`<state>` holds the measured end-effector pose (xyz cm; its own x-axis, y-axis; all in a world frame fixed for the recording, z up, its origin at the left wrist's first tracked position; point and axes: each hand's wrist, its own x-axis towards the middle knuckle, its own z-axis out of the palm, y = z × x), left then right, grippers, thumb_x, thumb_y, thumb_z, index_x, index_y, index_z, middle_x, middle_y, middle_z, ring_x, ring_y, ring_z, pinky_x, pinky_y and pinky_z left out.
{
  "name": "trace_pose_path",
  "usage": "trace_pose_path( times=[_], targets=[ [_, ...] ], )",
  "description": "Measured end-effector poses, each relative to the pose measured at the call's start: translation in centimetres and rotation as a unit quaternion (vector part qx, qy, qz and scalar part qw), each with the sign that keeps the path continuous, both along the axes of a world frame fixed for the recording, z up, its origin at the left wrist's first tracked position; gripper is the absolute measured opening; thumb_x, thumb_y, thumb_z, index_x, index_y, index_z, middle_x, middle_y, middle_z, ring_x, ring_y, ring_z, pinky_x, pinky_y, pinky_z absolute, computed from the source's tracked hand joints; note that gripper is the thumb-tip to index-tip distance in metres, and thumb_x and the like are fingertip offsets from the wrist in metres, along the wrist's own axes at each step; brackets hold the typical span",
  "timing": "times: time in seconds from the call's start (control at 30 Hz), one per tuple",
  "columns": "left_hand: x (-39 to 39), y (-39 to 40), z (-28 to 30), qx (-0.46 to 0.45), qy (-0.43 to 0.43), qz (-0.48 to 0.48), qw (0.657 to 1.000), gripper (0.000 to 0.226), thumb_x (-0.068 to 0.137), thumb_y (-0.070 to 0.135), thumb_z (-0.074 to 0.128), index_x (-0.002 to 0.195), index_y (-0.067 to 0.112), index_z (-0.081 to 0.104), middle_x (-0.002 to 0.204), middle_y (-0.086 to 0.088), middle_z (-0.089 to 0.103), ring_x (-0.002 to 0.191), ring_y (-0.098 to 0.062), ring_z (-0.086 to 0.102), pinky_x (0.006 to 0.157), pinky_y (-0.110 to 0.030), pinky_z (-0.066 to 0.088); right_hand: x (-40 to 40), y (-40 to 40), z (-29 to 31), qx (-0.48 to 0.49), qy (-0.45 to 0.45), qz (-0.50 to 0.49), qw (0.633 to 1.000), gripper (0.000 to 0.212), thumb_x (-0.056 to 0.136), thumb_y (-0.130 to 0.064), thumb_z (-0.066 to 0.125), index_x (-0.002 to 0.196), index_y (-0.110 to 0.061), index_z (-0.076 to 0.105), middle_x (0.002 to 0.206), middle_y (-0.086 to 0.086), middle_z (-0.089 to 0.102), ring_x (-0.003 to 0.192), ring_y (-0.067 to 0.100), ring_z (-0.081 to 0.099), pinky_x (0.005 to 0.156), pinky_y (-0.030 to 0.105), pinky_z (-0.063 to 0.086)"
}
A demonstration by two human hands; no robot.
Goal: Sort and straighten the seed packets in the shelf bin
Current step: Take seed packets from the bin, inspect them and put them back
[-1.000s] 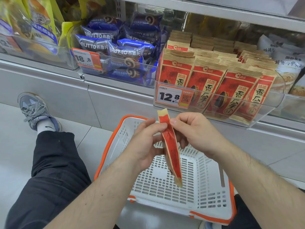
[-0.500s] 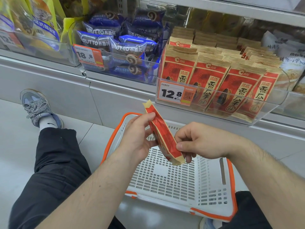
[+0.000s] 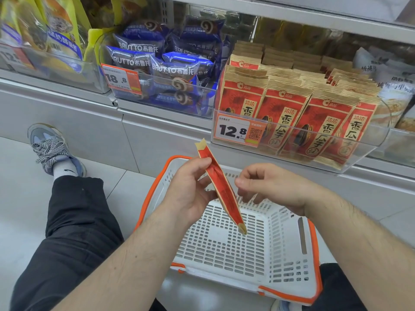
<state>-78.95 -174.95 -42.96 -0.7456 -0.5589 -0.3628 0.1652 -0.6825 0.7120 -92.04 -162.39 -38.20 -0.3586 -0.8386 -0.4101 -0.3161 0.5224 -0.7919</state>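
Note:
My left hand [image 3: 190, 189] pinches a red and tan seed packet [image 3: 224, 194], held edge-on and slanting over the basket, its top end up to the left. My right hand [image 3: 274, 187] hovers just right of the packet with fingers loosely curled, and a thin gap shows at the thumb. Above, the clear shelf bin [image 3: 350, 162] holds several rows of matching red seed packets [image 3: 285, 117] standing upright. The rightmost row [image 3: 357, 129] leans to the side. A 12.8 price tag [image 3: 235, 131] sits on the bin's front left.
A white basket with an orange rim [image 3: 313, 239] lies on the floor under my hands, nothing in it. Left of the seed bin is a bin of blue bread packs [image 3: 161, 70], then yellow bags [image 3: 62, 30]. My leg and shoe [image 3: 51, 149] stretch out at left.
My right hand slid from the packet's top to its lower end and has now come off it. My left hand keeps its hold near the top, and the packet's lower end has swung down.

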Motion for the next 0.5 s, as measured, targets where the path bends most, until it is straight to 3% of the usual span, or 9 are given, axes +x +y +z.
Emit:
trace_pose_path(
  times=[0.1,0.17,0.23,0.33,0.5],
  targets=[
    [0.0,0.1,0.0,0.004,0.033,-0.006,0.999,0.025,0.066,0.019,0.065,0.088,0.009,0.059,0.092,-0.019,0.062,0.087,-0.031,0.06,0.072,-0.042,0.058,0.0,-0.2,-1.3,0.013,-0.142,-0.066,0.988,0.06,0.079,-0.052,0.069,0.119,-0.01,0.057,0.112,0.013,0.069,0.092,0.025,0.065,0.086,0.042,0.048],
    [0.1,0.1,-0.1,0.008,0.051,-0.012,0.999,0.027,0.068,0.018,0.066,0.093,0.007,0.06,0.092,-0.019,0.064,0.09,-0.031,0.06,0.081,-0.044,0.056,0.5,-0.4,-2.0,0.007,-0.233,-0.058,0.971,0.059,0.084,-0.047,0.065,0.129,-0.011,0.055,0.106,0.011,0.066,0.085,0.023,0.063,0.081,0.038,0.05],
    [0.2,0.1,-0.2,0.009,0.049,-0.015,0.999,0.029,0.071,0.017,0.068,0.097,0.008,0.062,0.093,-0.017,0.064,0.089,-0.03,0.06,0.09,-0.048,0.051,1.0,-0.5,-2.3,-0.002,-0.271,-0.046,0.962,0.051,0.084,-0.041,0.059,0.126,-0.012,0.058,0.097,0.008,0.067,0.081,0.02,0.065,0.074,0.034,0.053],
    [0.2,0.2,0.0,0.011,0.044,-0.011,0.999,0.011,0.082,0.018,0.062,0.089,0.011,0.066,0.085,-0.013,0.067,0.082,-0.029,0.063,0.092,-0.048,0.049,1.1,-0.7,-2.5,-0.01,-0.259,-0.036,0.965,0.047,0.082,-0.039,0.061,0.122,-0.015,0.06,0.09,0.002,0.072,0.08,0.017,0.067,0.075,0.034,0.053],
    [0.1,0.3,0.4,-0.019,-0.005,-0.002,1.0,0.029,0.103,0.026,0.046,0.1,0.009,0.068,0.093,-0.013,0.076,0.091,-0.032,0.073,0.09,-0.052,0.055,1.0,-0.9,-3.3,0.006,-0.068,-0.093,0.993,0.034,0.086,-0.031,0.075,0.116,-0.019,0.064,0.101,-0.001,0.076,0.093,0.017,0.073,0.083,0.039,0.058]
  ],
)
